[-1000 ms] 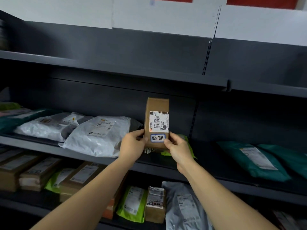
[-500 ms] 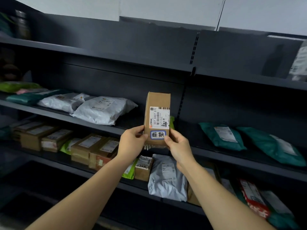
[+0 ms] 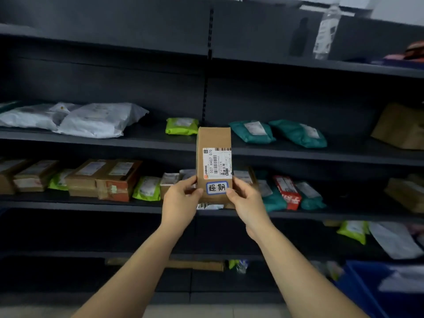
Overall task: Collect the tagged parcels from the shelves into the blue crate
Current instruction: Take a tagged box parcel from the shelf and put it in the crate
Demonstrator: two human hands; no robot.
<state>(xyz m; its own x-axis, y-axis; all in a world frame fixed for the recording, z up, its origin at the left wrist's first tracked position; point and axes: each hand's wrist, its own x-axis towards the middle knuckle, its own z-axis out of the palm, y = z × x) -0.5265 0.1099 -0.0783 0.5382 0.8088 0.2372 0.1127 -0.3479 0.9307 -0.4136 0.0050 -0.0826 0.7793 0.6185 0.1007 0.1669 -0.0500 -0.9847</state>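
The brown cardboard parcel (image 3: 214,164) is held upright in mid-air in front of the shelves (image 3: 137,203), its long axis running from 12 to 6 o'clock. Both hands pinch its lower end. The left hand (image 3: 181,198) grips the edge at 8 o'clock with its thumb on the front face, and the right hand (image 3: 246,203) grips the edge at 4 o'clock the same way.

On the front, a white shipping label (image 3: 216,162) is turned sideways and reads "507 H407 070" beside a barcode; its smaller print is too fine to read. Below it, between the two thumbs, a blue-bordered tag (image 3: 217,187) carries the handwritten characters "超期".

The blue crate (image 3: 362,299) sits low at about 4 o'clock from the parcel, well apart from it and partly cut off by the frame edge. The right hand is on the nearer side, so the carry probably runs down and to the right.

White mailers (image 3: 91,120) lie at 10 o'clock, and teal mailers (image 3: 252,131) at 2 o'clock.
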